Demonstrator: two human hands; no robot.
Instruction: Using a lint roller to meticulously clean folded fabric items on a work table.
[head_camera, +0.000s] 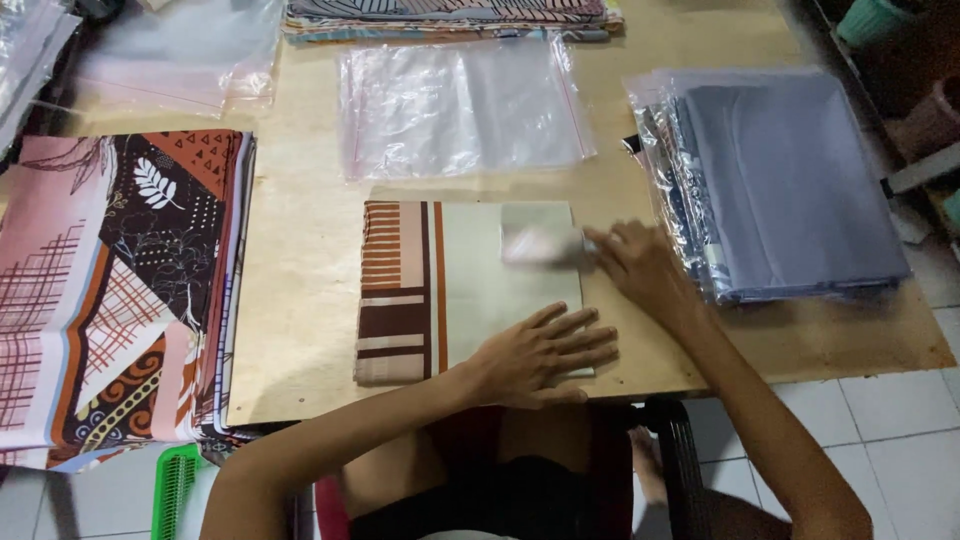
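Stack of patterned pink, brown and orange folded cloths (110, 290) at left of the plywood table (300, 260), left hand (545, 352) flat, fingers spread and released, pressing the near right corner of a folded beige cloth with brown stripes (455, 285) at centre, right hand (635, 262) fingers curled on a blurred small pale piece (540, 243) at its far right corner, bagged grey cloths (790, 180) at right

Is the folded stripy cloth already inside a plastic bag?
No, the folded stripy cloth lies bare on the table, under the left hand.
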